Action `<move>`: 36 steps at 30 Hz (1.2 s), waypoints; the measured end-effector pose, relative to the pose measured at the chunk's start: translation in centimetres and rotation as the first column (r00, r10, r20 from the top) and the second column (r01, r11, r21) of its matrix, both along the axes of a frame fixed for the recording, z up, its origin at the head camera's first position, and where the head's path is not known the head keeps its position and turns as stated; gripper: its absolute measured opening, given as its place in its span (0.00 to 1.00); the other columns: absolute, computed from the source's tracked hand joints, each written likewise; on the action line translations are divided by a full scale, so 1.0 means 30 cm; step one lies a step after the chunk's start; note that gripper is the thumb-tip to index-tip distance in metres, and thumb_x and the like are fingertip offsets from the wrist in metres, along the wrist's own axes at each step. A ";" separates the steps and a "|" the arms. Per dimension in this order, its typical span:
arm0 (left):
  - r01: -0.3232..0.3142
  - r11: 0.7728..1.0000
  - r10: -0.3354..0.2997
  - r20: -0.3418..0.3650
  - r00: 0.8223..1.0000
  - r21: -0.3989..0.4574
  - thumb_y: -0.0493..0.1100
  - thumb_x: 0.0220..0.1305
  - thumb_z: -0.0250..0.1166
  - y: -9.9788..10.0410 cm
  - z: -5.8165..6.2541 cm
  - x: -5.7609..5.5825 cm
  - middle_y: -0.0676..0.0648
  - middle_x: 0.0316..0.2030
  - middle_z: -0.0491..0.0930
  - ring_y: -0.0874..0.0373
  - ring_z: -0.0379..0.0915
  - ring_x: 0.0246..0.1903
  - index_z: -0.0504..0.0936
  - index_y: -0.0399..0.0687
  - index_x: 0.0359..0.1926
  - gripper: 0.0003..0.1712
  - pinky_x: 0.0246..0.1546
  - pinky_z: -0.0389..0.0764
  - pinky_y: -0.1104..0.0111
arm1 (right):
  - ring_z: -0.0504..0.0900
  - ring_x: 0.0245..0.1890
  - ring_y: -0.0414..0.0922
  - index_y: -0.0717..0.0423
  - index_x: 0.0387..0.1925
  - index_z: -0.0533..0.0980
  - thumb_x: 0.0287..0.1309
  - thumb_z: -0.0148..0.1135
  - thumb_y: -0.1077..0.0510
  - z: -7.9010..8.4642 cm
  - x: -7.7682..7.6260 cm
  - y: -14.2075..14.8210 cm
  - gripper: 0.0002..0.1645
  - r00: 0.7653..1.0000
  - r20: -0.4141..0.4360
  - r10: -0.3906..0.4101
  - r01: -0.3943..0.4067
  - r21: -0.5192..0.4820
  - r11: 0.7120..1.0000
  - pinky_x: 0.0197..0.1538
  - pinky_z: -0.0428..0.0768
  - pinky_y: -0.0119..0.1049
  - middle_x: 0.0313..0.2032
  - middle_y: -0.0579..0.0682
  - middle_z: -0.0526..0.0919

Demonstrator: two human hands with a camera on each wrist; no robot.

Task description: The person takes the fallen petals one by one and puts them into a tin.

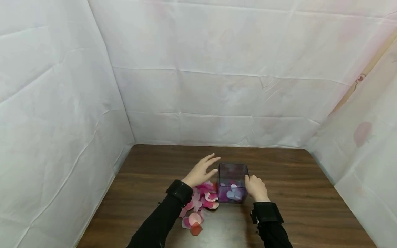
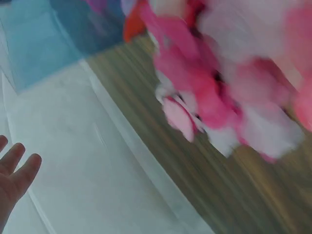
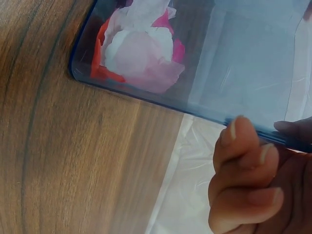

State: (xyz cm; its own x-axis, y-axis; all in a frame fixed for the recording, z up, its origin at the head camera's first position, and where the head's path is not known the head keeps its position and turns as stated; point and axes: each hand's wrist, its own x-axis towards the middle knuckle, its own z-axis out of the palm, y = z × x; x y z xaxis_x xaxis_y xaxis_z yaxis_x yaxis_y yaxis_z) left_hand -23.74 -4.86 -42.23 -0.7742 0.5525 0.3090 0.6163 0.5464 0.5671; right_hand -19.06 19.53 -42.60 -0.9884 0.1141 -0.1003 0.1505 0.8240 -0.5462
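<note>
We've got the right hand (image 1: pixel 257 188) gripping the box (image 1: pixel 233 174), petals (image 1: pixel 234 194) inside, left hand (image 1: pixel 201 172) splayed loose near the pile (image 1: pixel 197 201).

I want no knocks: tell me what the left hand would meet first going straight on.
Likely the white cloth behind the table; the left hand seems to point past the far edge of the box, though depth is unclear.

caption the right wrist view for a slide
Right hand gripping the edge of a tinted box of petals.
</note>
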 end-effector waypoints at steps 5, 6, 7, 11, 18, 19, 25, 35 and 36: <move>-0.096 0.995 0.099 -0.081 0.992 0.039 0.37 0.67 0.55 -0.097 -0.084 0.023 0.38 0.61 0.70 0.42 0.66 0.61 0.71 0.43 0.62 0.22 0.58 0.69 0.50 | 0.74 0.14 0.44 0.57 0.17 0.68 0.70 0.35 0.51 -0.006 0.003 -0.001 0.27 1.000 -0.017 -0.010 0.010 -0.004 1.000 0.25 0.70 0.37 0.16 0.53 0.75; -0.113 0.993 0.116 -0.102 0.988 0.030 0.33 0.65 0.56 -0.112 -0.105 0.031 0.38 0.57 0.75 0.43 0.71 0.57 0.76 0.41 0.57 0.19 0.56 0.71 0.51 | 0.74 0.14 0.44 0.57 0.17 0.67 0.69 0.35 0.51 -0.006 0.002 -0.002 0.27 1.000 -0.022 -0.012 0.012 -0.007 1.000 0.25 0.70 0.37 0.16 0.53 0.75; -0.137 0.991 0.137 -0.125 0.983 0.011 0.30 0.62 0.56 -0.128 -0.131 0.039 0.38 0.51 0.79 0.44 0.75 0.53 0.79 0.39 0.52 0.17 0.53 0.74 0.53 | 0.74 0.14 0.44 0.57 0.17 0.67 0.69 0.35 0.51 -0.005 0.001 -0.004 0.27 0.999 -0.030 -0.011 0.011 -0.005 1.000 0.25 0.70 0.37 0.16 0.53 0.75; -0.202 0.973 0.185 -0.145 0.972 -0.115 0.28 0.54 0.60 -0.189 -0.231 0.068 0.43 0.38 0.84 0.49 0.80 0.40 0.84 0.40 0.39 0.12 0.42 0.78 0.58 | 0.74 0.16 0.45 0.56 0.16 0.65 0.70 0.35 0.51 0.000 -0.003 -0.015 0.26 0.999 -0.033 -0.003 0.003 -0.006 1.000 0.25 0.70 0.38 0.17 0.54 0.73; -0.131 0.963 0.130 -0.016 0.991 -0.235 0.41 0.49 0.72 -0.268 -0.299 0.082 0.44 0.43 0.81 0.50 0.76 0.44 0.83 0.44 0.46 0.20 0.46 0.78 0.58 | 0.75 0.19 0.47 0.56 0.14 0.64 0.69 0.37 0.52 0.007 -0.004 -0.024 0.26 0.999 -0.054 0.002 -0.001 0.022 1.000 0.28 0.72 0.41 0.19 0.55 0.75; -0.142 0.962 0.143 -0.013 0.990 -0.234 0.42 0.48 0.73 -0.275 -0.298 0.081 0.43 0.44 0.80 0.49 0.75 0.45 0.82 0.44 0.47 0.22 0.46 0.77 0.56 | 0.76 0.20 0.47 0.55 0.14 0.64 0.69 0.37 0.52 0.008 -0.005 -0.025 0.26 0.998 -0.056 0.003 -0.002 0.024 1.000 0.28 0.72 0.41 0.19 0.55 0.75; -0.233 0.938 0.257 0.067 0.964 -0.257 0.42 0.44 0.75 -0.307 -0.285 0.086 0.41 0.43 0.73 0.47 0.71 0.42 0.78 0.43 0.49 0.28 0.41 0.78 0.53 | 0.76 0.21 0.48 0.55 0.14 0.63 0.69 0.37 0.53 0.010 -0.009 -0.028 0.26 0.998 -0.066 0.014 -0.012 0.028 1.000 0.29 0.71 0.42 0.19 0.56 0.75; -0.294 0.941 0.291 -0.040 0.956 -0.165 0.29 0.47 0.69 -0.323 -0.313 0.090 0.53 0.19 0.71 0.63 0.63 0.22 0.80 0.44 0.24 0.08 0.25 0.66 0.72 | 0.76 0.20 0.48 0.55 0.13 0.63 0.69 0.37 0.53 0.007 -0.010 -0.024 0.27 0.997 -0.074 0.032 -0.030 0.025 0.999 0.29 0.72 0.44 0.19 0.56 0.75; -0.301 0.940 0.300 -0.033 0.953 -0.159 0.29 0.48 0.69 -0.322 -0.310 0.090 0.53 0.19 0.71 0.63 0.62 0.22 0.80 0.44 0.24 0.07 0.25 0.65 0.72 | 0.76 0.20 0.48 0.55 0.13 0.63 0.69 0.37 0.53 0.006 -0.011 -0.023 0.27 0.996 -0.079 0.032 -0.029 0.032 0.999 0.30 0.72 0.44 0.19 0.56 0.75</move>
